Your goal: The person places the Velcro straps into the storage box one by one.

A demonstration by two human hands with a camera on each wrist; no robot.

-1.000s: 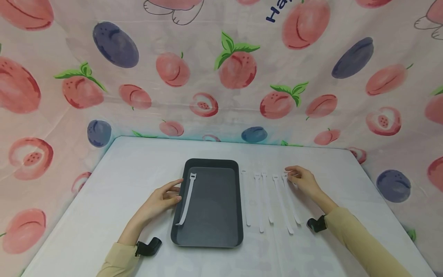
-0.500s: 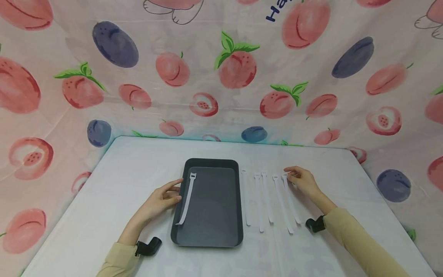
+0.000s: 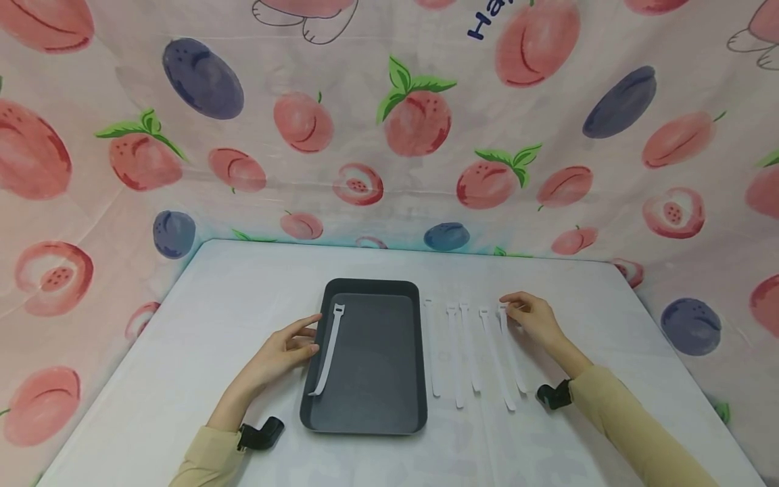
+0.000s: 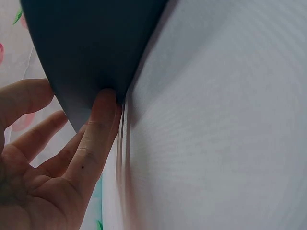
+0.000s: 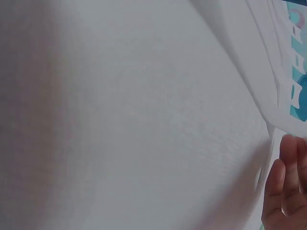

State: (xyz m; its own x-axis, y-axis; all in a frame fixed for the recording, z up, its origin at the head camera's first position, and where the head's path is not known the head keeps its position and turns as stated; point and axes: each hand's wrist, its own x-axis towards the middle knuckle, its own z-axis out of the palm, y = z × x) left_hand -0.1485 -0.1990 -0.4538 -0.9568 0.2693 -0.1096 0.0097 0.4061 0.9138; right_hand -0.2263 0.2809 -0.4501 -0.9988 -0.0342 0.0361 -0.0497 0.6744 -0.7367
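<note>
A dark grey tray [image 3: 377, 365] sits mid-table with one white cable strap [image 3: 331, 348] lying along its left side, slotted head at the far end. My left hand [image 3: 282, 350] touches the tray's left edge with extended fingers; the left wrist view shows the fingertips [image 4: 103, 103] against its outer wall. To the right of the tray lie several more white cable straps [image 3: 455, 358], roughly side by side, heads away from me. My right hand [image 3: 535, 321] pinches the head of the rightmost cable strap [image 3: 512, 352]. In the right wrist view, that strap [image 5: 240, 62] rises toward the fingertips [image 5: 288, 148].
A white cloth covers the table [image 3: 243, 291]. Behind it hangs a fruit-printed curtain [image 3: 389, 189], which also runs along both sides. Each wrist carries a black camera mount, the left one [image 3: 262, 433] near the tray's front left corner.
The rightmost strap's head has turned slightly between the right fingers and appears narrower. The left hand and tray stay practically still.
</note>
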